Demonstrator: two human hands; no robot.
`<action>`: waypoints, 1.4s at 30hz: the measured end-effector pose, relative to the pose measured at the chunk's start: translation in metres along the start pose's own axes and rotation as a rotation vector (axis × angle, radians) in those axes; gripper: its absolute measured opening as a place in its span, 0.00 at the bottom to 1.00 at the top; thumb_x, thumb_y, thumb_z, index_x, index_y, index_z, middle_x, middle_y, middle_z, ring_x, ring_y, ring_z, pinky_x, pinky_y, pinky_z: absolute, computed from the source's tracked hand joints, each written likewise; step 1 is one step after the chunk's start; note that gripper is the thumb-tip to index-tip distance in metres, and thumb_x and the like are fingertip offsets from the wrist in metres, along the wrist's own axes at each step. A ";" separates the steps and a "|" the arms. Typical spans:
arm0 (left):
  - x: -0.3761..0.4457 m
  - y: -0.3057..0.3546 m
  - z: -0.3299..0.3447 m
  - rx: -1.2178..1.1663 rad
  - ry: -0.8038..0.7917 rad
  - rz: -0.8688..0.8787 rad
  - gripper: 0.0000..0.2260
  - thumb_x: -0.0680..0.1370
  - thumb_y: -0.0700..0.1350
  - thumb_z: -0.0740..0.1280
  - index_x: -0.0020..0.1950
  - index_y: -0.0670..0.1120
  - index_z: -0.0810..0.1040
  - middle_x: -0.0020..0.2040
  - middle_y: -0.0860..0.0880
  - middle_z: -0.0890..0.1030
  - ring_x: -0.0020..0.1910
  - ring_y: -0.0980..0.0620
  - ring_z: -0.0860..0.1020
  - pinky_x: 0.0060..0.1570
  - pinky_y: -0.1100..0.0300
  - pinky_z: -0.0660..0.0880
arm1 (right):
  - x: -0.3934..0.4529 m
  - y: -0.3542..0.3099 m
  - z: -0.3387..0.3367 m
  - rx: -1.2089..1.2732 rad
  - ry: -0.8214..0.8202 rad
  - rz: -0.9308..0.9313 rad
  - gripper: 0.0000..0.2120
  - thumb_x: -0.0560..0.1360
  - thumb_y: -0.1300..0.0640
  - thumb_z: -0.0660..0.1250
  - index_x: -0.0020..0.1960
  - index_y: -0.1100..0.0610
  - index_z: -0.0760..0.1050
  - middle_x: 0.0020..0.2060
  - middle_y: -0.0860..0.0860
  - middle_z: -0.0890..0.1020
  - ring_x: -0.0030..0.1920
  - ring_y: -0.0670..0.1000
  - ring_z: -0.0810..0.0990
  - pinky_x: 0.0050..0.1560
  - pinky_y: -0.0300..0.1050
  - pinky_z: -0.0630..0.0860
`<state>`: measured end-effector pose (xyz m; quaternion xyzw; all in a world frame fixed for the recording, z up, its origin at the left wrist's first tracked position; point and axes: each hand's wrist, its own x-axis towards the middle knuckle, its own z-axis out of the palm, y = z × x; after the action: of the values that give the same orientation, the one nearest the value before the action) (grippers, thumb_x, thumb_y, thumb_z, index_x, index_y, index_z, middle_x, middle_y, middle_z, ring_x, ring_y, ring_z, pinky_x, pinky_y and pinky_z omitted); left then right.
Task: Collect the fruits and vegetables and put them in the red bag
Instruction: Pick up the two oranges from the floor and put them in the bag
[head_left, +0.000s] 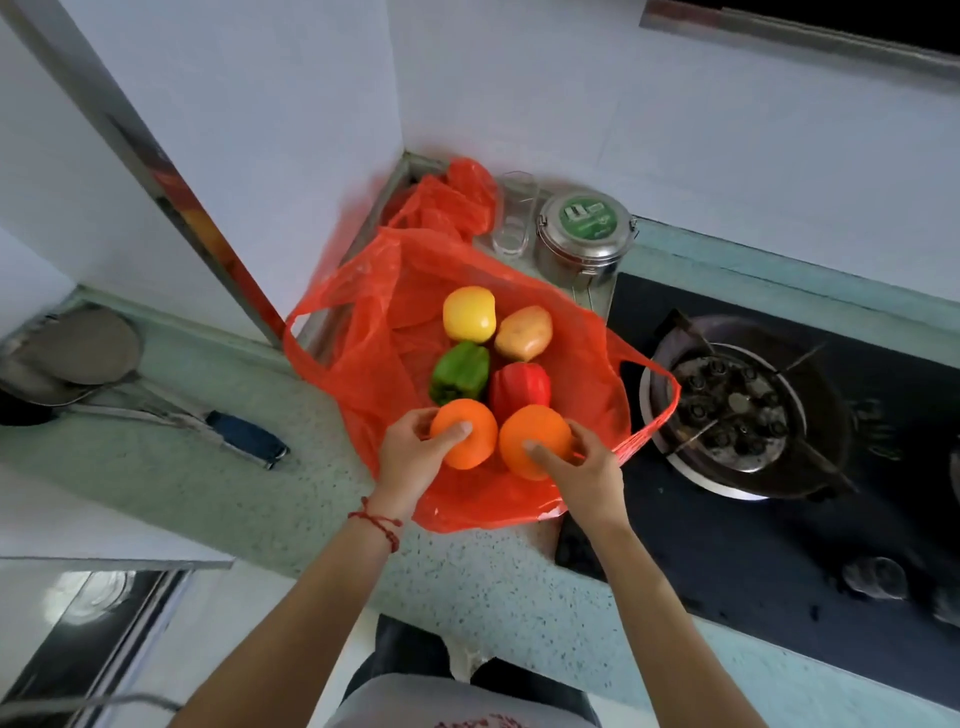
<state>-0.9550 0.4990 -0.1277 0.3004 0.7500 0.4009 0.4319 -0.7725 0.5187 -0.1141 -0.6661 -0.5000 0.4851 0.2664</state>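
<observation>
Each hand has an orange in its grip: the left hand (410, 447) curls round the left orange (464, 434), thumb on top, and the right hand (582, 467) curls round the right orange (535, 441), with one finger laid across its near face. Both oranges are over the spread red bag (363, 332), which lies on the surface (218, 488) beside the stove (727, 410).

Just beyond the grips sit a green pepper (460, 371) and a red pepper (521, 389), touching the oranges or nearly so. Farther on lie a yellow pepper (469, 313) and a potato (523, 332).

The task looks close to done, judging by how things lie: six items are gathered on the bag, and no other produce shows on the surface. What seems left is letting go of the oranges and perhaps drawing up the handles.

Hard to tell is whether the produce sits inside the bag's mouth or merely on top of the flattened plastic. Nor can I tell whether the oranges rest on the bag or are held just above it. More red plastic (457, 202) is bunched behind; whether it is the same bag is unclear.
</observation>
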 end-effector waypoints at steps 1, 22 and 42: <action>0.006 -0.001 0.001 0.013 -0.003 -0.005 0.24 0.64 0.51 0.76 0.55 0.41 0.78 0.49 0.44 0.81 0.50 0.47 0.80 0.51 0.44 0.77 | 0.003 -0.001 0.002 -0.011 -0.001 0.007 0.32 0.66 0.47 0.74 0.66 0.54 0.69 0.61 0.53 0.76 0.60 0.50 0.73 0.58 0.45 0.71; 0.037 -0.015 0.013 0.188 -0.061 0.021 0.19 0.70 0.48 0.72 0.58 0.41 0.78 0.55 0.42 0.82 0.55 0.46 0.78 0.49 0.60 0.70 | 0.021 0.005 0.016 -0.206 -0.016 0.076 0.38 0.68 0.44 0.71 0.72 0.56 0.60 0.69 0.56 0.69 0.68 0.56 0.67 0.65 0.50 0.66; -0.017 -0.005 0.002 0.545 -0.022 0.533 0.23 0.73 0.46 0.70 0.64 0.38 0.72 0.63 0.38 0.75 0.64 0.41 0.72 0.61 0.53 0.69 | -0.018 0.016 -0.010 -0.697 0.115 -0.416 0.27 0.73 0.48 0.66 0.68 0.60 0.66 0.67 0.58 0.71 0.69 0.58 0.66 0.59 0.57 0.74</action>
<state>-0.9460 0.4838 -0.1264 0.5931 0.7198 0.2819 0.2250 -0.7575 0.4977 -0.1169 -0.6271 -0.7429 0.1844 0.1446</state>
